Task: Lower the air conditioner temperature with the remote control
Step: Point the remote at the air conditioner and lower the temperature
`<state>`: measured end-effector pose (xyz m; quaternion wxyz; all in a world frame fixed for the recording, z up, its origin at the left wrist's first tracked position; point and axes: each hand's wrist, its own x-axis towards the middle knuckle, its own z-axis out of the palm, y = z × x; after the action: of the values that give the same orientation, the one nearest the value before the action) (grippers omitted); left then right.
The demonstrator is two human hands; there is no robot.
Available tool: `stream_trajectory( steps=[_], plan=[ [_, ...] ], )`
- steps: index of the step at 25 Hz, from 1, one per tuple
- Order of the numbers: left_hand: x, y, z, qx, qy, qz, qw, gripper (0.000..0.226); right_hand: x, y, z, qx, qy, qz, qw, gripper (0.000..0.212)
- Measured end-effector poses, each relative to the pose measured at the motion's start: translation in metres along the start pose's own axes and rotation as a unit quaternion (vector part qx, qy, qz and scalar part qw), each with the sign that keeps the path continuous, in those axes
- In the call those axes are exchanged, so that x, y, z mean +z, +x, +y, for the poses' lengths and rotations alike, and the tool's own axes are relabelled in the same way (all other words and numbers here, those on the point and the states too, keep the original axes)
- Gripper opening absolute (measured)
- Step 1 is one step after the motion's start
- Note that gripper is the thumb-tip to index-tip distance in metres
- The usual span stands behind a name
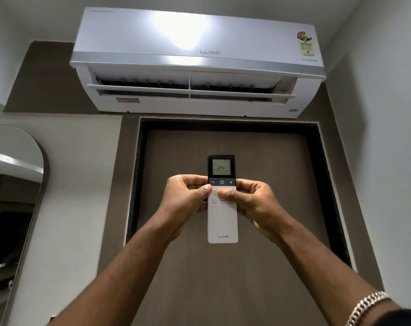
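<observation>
A white Lloyd air conditioner (197,62) hangs high on the wall with its louvres open. Below it I hold up a white remote control (222,222) with a black top; its screen reads 24. A minus, a power and a plus button sit in a row under the screen. My left hand (184,201) grips the remote's left side, thumb resting on the white part just below the minus button. My right hand (254,205) grips the right side, thumb lying across the small round buttons in the middle.
A brown door (223,278) in a dark frame fills the wall behind the remote. An arched mirror (14,196) stands at the left. A white wall (388,161) closes in on the right.
</observation>
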<state>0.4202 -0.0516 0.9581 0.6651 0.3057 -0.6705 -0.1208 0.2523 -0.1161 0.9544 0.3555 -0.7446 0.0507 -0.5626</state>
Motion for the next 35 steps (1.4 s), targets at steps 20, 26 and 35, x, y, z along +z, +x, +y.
stream_trajectory(
  steps=[20, 26, 35],
  plan=[
    [0.004, -0.007, 0.009, -0.009, 0.019, 0.049, 0.999, 0.004, 0.008, -0.012, -0.012, -0.003, 0.006, 0.0, 1.0, 0.043],
    [0.006, -0.009, 0.014, 0.0, 0.029, 0.095, 0.995, 0.008, 0.013, -0.014, -0.014, -0.006, -0.013, 0.008, 1.0, 0.046],
    [0.007, -0.012, 0.024, 0.016, 0.046, 0.1, 0.994, 0.006, 0.014, -0.015, -0.02, -0.013, -0.018, 0.01, 1.0, 0.038]
  ],
)
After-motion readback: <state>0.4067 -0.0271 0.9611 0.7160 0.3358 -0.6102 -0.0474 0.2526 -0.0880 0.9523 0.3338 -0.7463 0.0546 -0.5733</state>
